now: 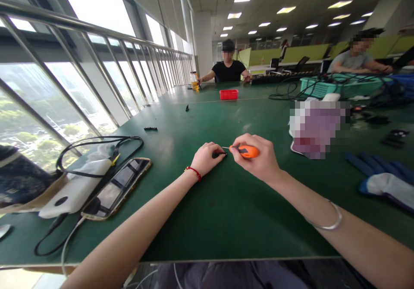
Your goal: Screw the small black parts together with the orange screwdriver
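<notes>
My right hand (258, 155) is wrapped round the orange and dark grey handle of a screwdriver (248, 151). Its thin metal shaft points left, toward my other hand. My left hand (207, 158) rests on the green table (194, 211), its fingers closed on a small black part (220, 154). Most of that part is hidden by the fingers, so its exact kind does not show. The screwdriver's tip is close to the part; whether they touch, I cannot tell.
Left lie a phone (118, 187), a white power bank (76, 190) and a black cable (100, 139). A small black piece (150, 129) lies farther off, before a red basket (228, 94). To the right are a glove (388, 185) and a green basket (343, 86). Two people sit beyond.
</notes>
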### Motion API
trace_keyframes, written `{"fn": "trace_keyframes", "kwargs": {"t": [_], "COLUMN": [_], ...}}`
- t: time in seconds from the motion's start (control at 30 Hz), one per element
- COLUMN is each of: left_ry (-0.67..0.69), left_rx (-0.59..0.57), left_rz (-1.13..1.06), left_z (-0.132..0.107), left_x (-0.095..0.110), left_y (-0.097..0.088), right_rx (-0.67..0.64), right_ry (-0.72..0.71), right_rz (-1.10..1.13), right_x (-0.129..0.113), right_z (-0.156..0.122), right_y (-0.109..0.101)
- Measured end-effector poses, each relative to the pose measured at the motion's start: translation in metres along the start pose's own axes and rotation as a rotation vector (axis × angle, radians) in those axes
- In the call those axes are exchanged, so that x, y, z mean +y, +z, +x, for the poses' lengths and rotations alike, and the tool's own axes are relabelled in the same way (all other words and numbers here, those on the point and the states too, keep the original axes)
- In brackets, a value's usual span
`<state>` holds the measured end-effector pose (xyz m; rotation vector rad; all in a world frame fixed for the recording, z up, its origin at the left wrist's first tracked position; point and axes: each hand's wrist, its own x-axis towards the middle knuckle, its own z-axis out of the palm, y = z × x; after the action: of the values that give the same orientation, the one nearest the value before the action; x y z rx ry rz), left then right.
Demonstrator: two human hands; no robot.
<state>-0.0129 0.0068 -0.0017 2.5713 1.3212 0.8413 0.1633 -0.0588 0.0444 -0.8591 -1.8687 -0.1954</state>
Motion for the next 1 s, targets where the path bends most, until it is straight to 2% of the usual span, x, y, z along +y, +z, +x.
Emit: {"fn": "trace_keyframes", "kwargs": {"t": [0.1,0.23,0.33,0.63,1.0], "left_ry": [-0.003,-0.015,-0.014,-0.006,-0.004], "left_rx": [0.002,-0.027,-0.037,-0.043,-0.045], "left_rz": [-0.002,0.006,0.031,0.077,0.091], "left_z": [0.0,0.0,-0.001,-0.001,-0.002], "left_x": [0.0,0.002,0.006,0.011,0.011], "left_y": [-0.001,-0.003,-0.004,-0.006,-0.007], "right_rx": [-0.008,0.013,0.041,0.06,-0.028], "right_ry": [0.048,0.226,0.301,0.347,0.41], "right_rz": [-0.018,0.039,0.07,0.066,0.082], "right_x": [-0.004,-0.005,-0.003,0.007,0.011], "right_z": [0.003,0.007,0.009,0.01,0.008], "right_y": [-0.005,-0.009,-0.011,-0.01,-0.003]}}
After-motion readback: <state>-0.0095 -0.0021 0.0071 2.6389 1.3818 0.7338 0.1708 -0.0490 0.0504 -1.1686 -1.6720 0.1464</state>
